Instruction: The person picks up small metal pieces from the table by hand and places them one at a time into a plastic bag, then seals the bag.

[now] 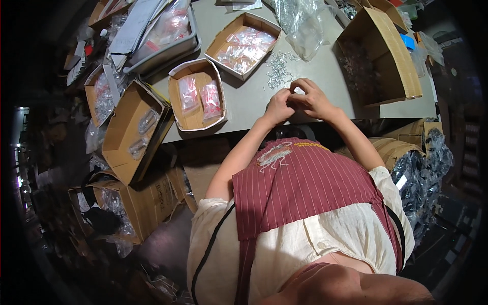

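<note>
At the table's near edge my left hand (278, 108) and my right hand (311, 100) meet, fingertips close together. Both are closed, with the fingers bent inward. A small whitish piece (299, 91) shows by the right fingers, but the fingers cover most of it, and I cannot tell what it is. Just beyond my hands lies a loose pile of small silvery screw-like pieces (279, 69). Left of the pile, a cardboard tray (244, 73) holds many small clear bags with red marks. Nearer to me, a second tray (198, 123) holds two bundles of such bags (189, 95).
On the right of the grey table (315, 73) a large cardboard box (394, 56) lies tilted, dark small parts inside. A clear plastic bag (300, 25) lies at the back. Left stand a grey bin (193, 43) and an open carton (119, 147). Black-wrapped bundles (424, 178) sit below right.
</note>
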Demonstrator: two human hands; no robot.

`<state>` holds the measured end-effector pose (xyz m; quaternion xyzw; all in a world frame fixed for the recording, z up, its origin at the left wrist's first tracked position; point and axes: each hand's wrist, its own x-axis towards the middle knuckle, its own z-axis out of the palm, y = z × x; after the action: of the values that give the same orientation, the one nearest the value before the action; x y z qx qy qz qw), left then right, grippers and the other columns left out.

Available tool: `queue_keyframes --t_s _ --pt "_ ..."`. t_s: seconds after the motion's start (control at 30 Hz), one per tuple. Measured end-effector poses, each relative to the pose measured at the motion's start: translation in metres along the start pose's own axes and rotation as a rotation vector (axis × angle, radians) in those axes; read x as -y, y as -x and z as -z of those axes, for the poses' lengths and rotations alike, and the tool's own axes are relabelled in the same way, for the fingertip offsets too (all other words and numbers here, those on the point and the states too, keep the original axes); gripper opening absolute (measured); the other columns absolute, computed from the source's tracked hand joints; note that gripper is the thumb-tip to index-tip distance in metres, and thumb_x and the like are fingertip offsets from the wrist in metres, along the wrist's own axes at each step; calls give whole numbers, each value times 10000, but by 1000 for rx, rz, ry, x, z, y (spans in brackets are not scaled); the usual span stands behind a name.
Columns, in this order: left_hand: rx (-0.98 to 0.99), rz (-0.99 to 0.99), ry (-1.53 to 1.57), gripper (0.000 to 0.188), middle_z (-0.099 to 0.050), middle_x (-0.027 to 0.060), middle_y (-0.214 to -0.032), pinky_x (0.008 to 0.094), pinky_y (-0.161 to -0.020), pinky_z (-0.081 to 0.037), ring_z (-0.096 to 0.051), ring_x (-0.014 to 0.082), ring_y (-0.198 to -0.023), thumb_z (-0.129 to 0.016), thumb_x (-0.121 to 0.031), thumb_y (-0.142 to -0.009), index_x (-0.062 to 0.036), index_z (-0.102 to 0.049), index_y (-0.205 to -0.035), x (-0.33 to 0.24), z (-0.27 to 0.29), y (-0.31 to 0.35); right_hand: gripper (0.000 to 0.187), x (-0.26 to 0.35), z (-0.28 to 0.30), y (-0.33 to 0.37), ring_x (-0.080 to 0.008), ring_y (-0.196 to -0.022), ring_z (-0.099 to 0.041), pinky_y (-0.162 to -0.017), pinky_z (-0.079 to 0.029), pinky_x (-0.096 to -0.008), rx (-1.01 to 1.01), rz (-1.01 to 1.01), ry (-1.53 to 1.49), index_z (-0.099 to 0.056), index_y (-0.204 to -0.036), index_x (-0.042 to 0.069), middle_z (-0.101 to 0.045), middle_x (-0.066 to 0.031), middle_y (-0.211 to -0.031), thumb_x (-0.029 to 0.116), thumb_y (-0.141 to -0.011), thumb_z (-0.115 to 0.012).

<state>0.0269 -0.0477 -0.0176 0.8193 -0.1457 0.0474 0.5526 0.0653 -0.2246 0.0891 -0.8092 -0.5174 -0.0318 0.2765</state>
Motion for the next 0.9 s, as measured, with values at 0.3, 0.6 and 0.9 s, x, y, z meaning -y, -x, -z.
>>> queue_keyframes --t_s 0.3,0.6,0.9 --pt "-135 -54 208 245 -701 128 -1100 321 -876 -540 -693 242 -986 -686 -119 -884 6 -652 -1092 -26 2 -1 339 -11 -8 29 -341 -931 -650 -792 -523 -407 -129 -280 -51 -588 -1143 27 -638 -157 -991 -13 -814 -661" --pt "-77 93 176 117 -692 67 -805 274 -717 -520 -669 129 -769 -676 -116 -906 0 -667 -919 -14 3 1 249 -6 -24 38 -307 -814 -689 -730 -538 -379 -135 -472 -350 -610 -1127 26 -679 -158 -890 145 -924 -689" --pt "-29 154 272 165 -684 50 -761 262 -690 -494 -625 110 -733 -687 -141 -897 17 -677 -850 -14 3 2 192 -6 -35 42 -336 -775 -684 -692 -528 -393 -108 -603 -389 -638 -960 14 -690 -174 -836 199 -932 -679"
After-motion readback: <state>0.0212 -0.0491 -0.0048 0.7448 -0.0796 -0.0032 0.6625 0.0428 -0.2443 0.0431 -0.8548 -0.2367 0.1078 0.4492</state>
